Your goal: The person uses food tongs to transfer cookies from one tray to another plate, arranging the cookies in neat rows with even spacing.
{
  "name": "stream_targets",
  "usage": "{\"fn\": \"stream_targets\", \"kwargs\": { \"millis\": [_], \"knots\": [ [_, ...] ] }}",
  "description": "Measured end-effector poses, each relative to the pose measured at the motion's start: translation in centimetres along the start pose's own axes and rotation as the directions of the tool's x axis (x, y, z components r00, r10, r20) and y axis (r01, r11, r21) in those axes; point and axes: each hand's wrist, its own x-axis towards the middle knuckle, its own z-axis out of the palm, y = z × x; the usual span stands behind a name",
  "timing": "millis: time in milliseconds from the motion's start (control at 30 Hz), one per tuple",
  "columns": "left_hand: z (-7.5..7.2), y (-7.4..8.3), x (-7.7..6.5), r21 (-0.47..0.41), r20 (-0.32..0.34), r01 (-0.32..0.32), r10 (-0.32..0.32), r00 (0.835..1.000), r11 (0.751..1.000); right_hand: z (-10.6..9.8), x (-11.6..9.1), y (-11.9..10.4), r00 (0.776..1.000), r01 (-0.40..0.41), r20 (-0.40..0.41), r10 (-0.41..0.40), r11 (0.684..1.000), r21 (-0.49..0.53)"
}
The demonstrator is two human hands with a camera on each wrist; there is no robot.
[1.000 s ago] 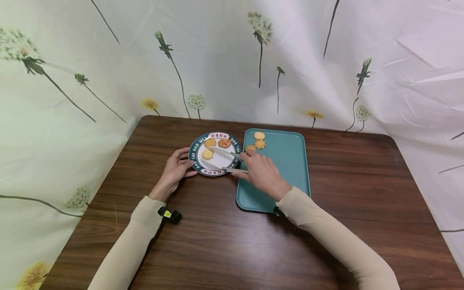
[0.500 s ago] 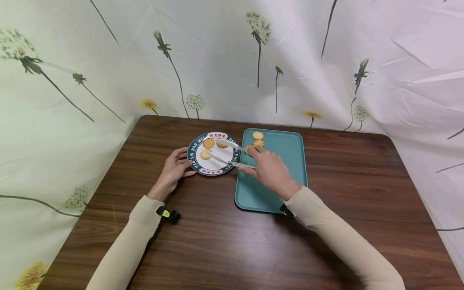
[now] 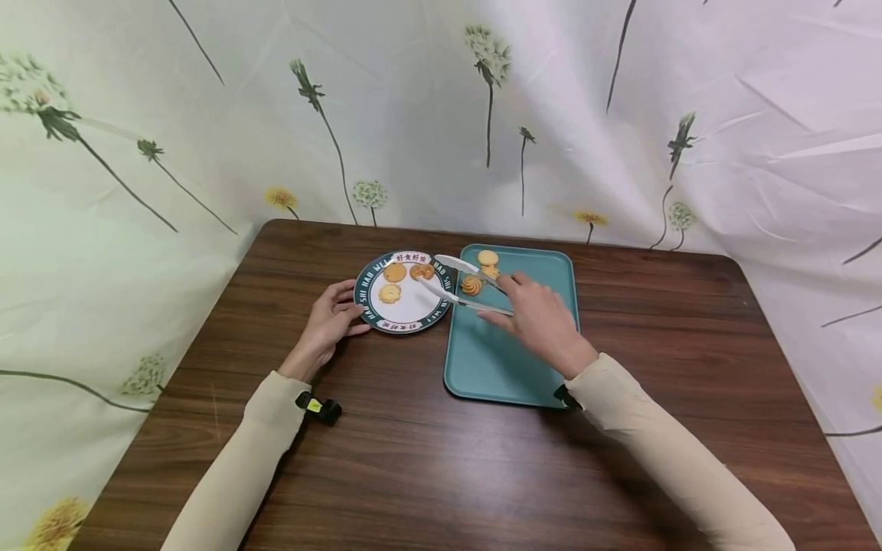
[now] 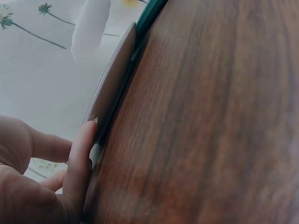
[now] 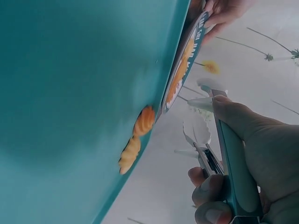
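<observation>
Your left hand pinches the plate rim, so a tilt could slide its three cookies. The tongs look empty, tips spread over the plate's right side; swing low and you might knock the swirl cookie on the tray. Your right hand grips them.

Both forearms (sleeved) stretch forward, left hand pinching, right hand gripping

The tongs look metal-handled, the plate smooth, the tray matt plastic, the table wood-grained.
</observation>
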Motion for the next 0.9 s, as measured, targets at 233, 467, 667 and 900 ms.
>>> {"fn": "stream_targets", "kwargs": {
  "millis": [233,467,667,900],
  "knots": [
    [0.0,0.0,0.0,-0.005,-0.005,0.005,-0.005,1.000,1.000,-0.3,-0.7,1.3,0.999,-0.038,-0.005,0.038,0.999,-0.002],
    [-0.1,0.0,0.2,-0.004,0.003,0.016,-0.016,1.000,1.000,-0.3,-1.6,2.7,0.998,-0.068,-0.006,0.068,0.998,-0.008],
    [0.0,0.1,0.3,-0.012,0.001,0.022,-0.022,1.000,1.000,-0.3,-2.3,3.8,0.994,-0.112,0.011,0.112,0.994,-0.006],
    [0.0,0.0,0.4,-0.018,-0.011,0.046,-0.046,0.999,0.999,-0.5,-2.7,4.6,0.992,-0.123,0.019,0.123,0.992,-0.020]
  ]
}}
